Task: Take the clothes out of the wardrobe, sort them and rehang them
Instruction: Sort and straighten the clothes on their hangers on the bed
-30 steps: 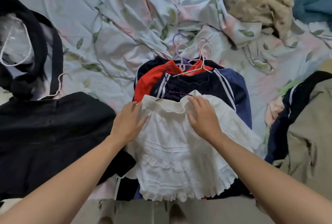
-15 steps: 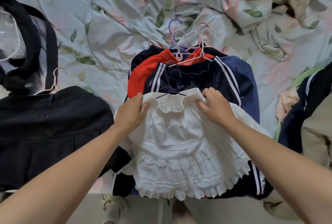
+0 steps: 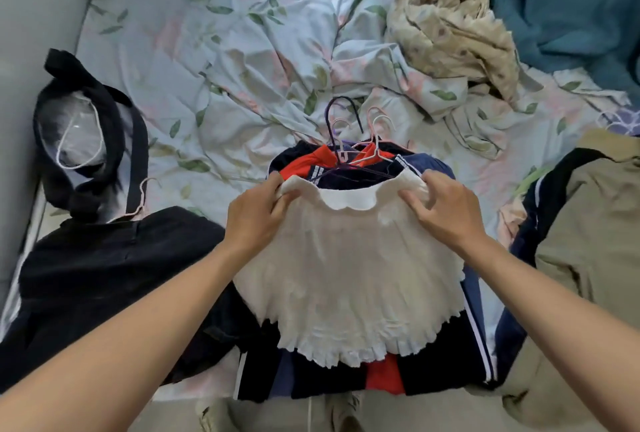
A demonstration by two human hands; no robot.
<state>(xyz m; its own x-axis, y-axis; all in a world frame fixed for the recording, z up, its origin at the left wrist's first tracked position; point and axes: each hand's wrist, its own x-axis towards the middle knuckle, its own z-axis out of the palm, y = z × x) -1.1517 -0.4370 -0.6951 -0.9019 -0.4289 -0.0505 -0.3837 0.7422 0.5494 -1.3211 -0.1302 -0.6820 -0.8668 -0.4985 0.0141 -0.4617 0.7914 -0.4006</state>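
Note:
A white ruffled skirt [image 3: 349,279] lies on top of a stack of hung clothes on the bed. My left hand [image 3: 256,220] grips the left end of its waistband. My right hand [image 3: 443,210] grips the right end, fingers curled into the fabric. Under the skirt sit navy garments with white stripes [image 3: 474,320] and a red one [image 3: 301,163]. Several hanger hooks [image 3: 349,130], purple, pink and white, stick out above the stack.
Black clothes [image 3: 104,275] with a pale hanger [image 3: 142,196] lie to the left. A khaki garment [image 3: 588,244] over a navy one lies on the right. A crumpled beige cloth [image 3: 446,23] and teal bedding [image 3: 568,5] sit at the back of the floral sheet [image 3: 214,61].
Both hands moved apart to the ends of the waistband and stretched it wide, lifting it a little. The camera view tilted and drew back.

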